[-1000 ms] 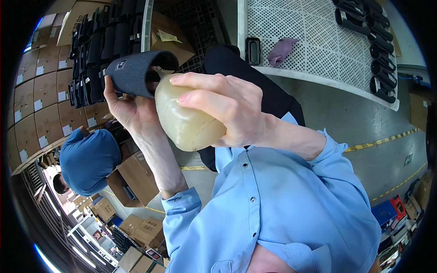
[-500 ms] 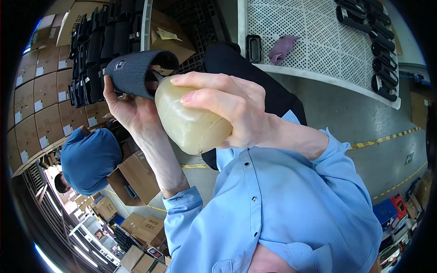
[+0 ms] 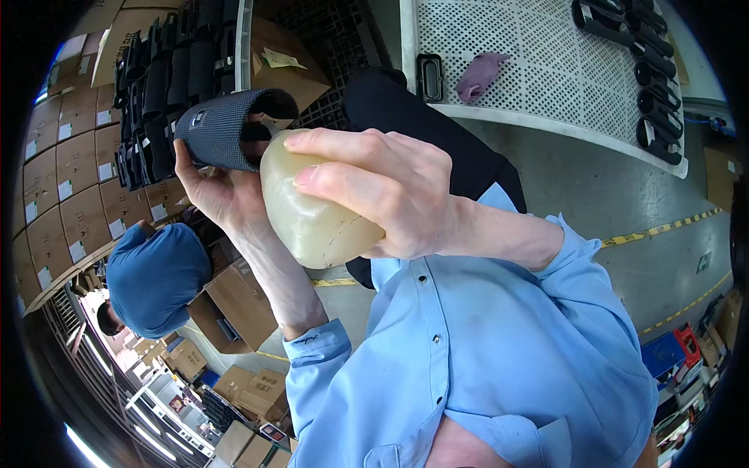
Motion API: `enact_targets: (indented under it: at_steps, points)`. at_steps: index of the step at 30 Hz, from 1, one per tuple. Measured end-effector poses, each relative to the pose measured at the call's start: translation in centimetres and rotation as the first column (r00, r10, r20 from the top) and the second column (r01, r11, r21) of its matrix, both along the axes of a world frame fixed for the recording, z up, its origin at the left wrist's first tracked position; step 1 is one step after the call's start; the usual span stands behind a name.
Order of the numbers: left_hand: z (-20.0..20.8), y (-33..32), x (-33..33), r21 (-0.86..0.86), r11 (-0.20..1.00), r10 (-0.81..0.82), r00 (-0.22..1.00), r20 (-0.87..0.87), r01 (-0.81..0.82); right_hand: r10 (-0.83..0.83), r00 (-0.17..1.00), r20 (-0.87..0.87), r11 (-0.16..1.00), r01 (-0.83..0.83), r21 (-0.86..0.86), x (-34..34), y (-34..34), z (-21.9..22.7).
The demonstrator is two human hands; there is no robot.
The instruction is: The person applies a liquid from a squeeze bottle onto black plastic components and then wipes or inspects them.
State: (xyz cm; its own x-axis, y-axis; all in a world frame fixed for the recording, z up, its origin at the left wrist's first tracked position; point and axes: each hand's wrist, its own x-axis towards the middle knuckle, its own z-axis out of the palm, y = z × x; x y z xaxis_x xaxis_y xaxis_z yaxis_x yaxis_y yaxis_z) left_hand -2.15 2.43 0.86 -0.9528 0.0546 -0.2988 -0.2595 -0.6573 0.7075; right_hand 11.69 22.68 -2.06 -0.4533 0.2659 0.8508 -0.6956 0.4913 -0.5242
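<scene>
My left hand (image 3: 221, 195) holds a dark grey, mesh-covered tubular shell (image 3: 221, 131) from below, fingers around its underside and thumb up along its outer end. The shell's open end faces my right hand (image 3: 394, 191). That hand is wrapped over a pale yellow, translucent rounded block (image 3: 308, 209) with a glossy surface and a faint seam. The block sits right at the shell's opening and covers part of it. A narrow greyish piece shows between block and shell; what it belongs to is hidden.
A white perforated table (image 3: 499, 101) at the far right bears a black oblong frame (image 3: 429, 76), a purple cloth (image 3: 481, 76) and several black shells (image 3: 658, 117). More dark shells (image 3: 168, 86) are stacked at left. A person in blue (image 3: 158, 277) bends near an open carton (image 3: 242, 304).
Both hands, shell and block have shifted slightly left in the view. The block has tilted a little in my right hand's grip. Neither hand has let go.
</scene>
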Motion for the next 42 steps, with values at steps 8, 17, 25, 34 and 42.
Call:
enact_targets:
  at_steps: [8, 17, 25, 34, 42]
  points:
    - [0.0, -0.3, -0.5, 0.026, 1.000, 0.000, 1.000, 0.002, 0.000, -0.004, 0.999, -0.036, 0.996, 0.001, -0.089, -0.1, -0.4, -0.2]
    - [-0.7, -0.9, -0.8, 0.022, 0.998, -0.055, 0.998, -0.008, 0.055, 0.036, 0.999, 0.008, 0.992, -0.035, -0.123, 0.1, -0.2, -0.3]
    - [-1.0, -0.3, -0.3, 0.010, 0.997, -0.076, 0.997, -0.012, 0.076, 0.011, 1.000, 0.017, 0.991, -0.008, -0.132, 0.2, -0.3, -0.4]
    - [-1.0, -0.9, -0.5, 0.039, 0.998, -0.039, 0.999, -0.014, 0.039, 0.047, 0.999, 0.005, 0.999, -0.047, -0.023, 0.0, 0.3, -0.1]
    - [-0.4, 0.0, 0.0, 0.061, 0.995, -0.078, 0.997, 0.007, 0.078, -0.012, 1.000, -0.020, 0.998, 0.011, -0.063, 0.2, 0.2, -0.2]
